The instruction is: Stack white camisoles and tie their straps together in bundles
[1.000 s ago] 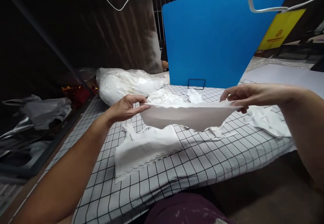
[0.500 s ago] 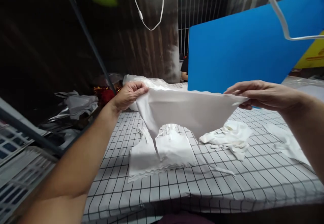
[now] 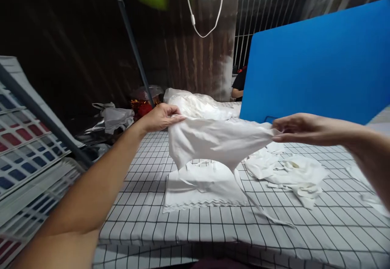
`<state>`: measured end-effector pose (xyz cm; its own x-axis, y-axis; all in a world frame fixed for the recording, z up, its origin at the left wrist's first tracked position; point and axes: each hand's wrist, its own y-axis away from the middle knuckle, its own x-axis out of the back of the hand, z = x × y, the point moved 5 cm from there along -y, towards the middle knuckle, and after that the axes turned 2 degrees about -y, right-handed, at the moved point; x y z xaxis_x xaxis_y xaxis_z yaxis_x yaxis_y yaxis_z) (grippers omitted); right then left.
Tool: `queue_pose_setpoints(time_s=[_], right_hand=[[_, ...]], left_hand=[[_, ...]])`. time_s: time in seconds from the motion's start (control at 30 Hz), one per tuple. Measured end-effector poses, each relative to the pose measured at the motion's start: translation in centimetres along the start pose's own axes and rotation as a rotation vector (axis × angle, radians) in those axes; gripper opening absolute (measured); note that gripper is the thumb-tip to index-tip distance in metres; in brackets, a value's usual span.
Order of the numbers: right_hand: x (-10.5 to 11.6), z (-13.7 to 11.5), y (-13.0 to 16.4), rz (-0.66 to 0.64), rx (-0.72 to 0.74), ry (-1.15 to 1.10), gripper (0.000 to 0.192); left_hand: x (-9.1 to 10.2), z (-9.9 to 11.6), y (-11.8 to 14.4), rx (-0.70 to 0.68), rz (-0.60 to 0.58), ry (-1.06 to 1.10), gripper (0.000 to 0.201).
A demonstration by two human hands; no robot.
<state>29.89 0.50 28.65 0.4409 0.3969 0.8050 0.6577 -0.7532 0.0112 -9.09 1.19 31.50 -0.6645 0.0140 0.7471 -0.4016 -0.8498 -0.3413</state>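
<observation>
A white strappy garment (image 3: 219, 141) is stretched between my two hands above the table. My left hand (image 3: 163, 117) pinches its upper left corner between thumb and fingers. At the upper right corner, my right hand (image 3: 300, 128) is closed on the cloth. Two curved cut-outs and thin straps hang from its lower edge, one strap trailing onto the table. Below it lies a flat stack of similar white garments (image 3: 204, 192) with wavy hems. To the right is a crumpled heap of white garments (image 3: 300, 171).
The table wears a white cloth with a black grid (image 3: 146, 216). Behind lies a clear plastic bag of white pieces (image 3: 198, 103). A large blue board (image 3: 313, 62) rises at the back right. Plastic crates (image 3: 27, 139) and a metal post (image 3: 134, 41) stand at left. A person's arm (image 3: 237, 93) shows beyond.
My view has turned left, so the scene sits further right. My right hand has come in nearer my left, and the held garment has gone from taut to slightly wrinkled.
</observation>
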Motion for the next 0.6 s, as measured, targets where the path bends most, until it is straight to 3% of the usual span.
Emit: queue_pose_setpoints(time_s=[0.07,0.17,0.27,0.37,0.47,0.6], right_hand=[[-0.3,-0.7,-0.4,0.04,0.01,-0.023,0.028],[0.6,-1.0,-0.9,0.205,0.059,-0.162,0.034],[1.9,-0.4,-1.0,0.353,0.062,-0.301,0.04],[2.5,0.2,-1.1,0.446,0.077,-0.435,0.04],[2.4,0.5,-1.7,0.459,0.111,-0.547,0.038],[1.8,1.4,-2.9,0.435,0.022,-0.491,0.037]], left_hand=[[0.6,-0.6,0.5,0.029,-0.021,-0.048,0.04],[1.1,-1.4,1.3,0.085,-0.107,-0.071,0.04],[1.2,-1.8,2.1,0.132,-0.142,0.023,0.038],[1.0,-1.9,3.0,0.2,-0.075,0.255,0.033],[1.1,-1.9,3.6,0.227,0.027,0.463,0.035],[1.2,-2.5,3.7,0.23,0.083,0.518,0.031]])
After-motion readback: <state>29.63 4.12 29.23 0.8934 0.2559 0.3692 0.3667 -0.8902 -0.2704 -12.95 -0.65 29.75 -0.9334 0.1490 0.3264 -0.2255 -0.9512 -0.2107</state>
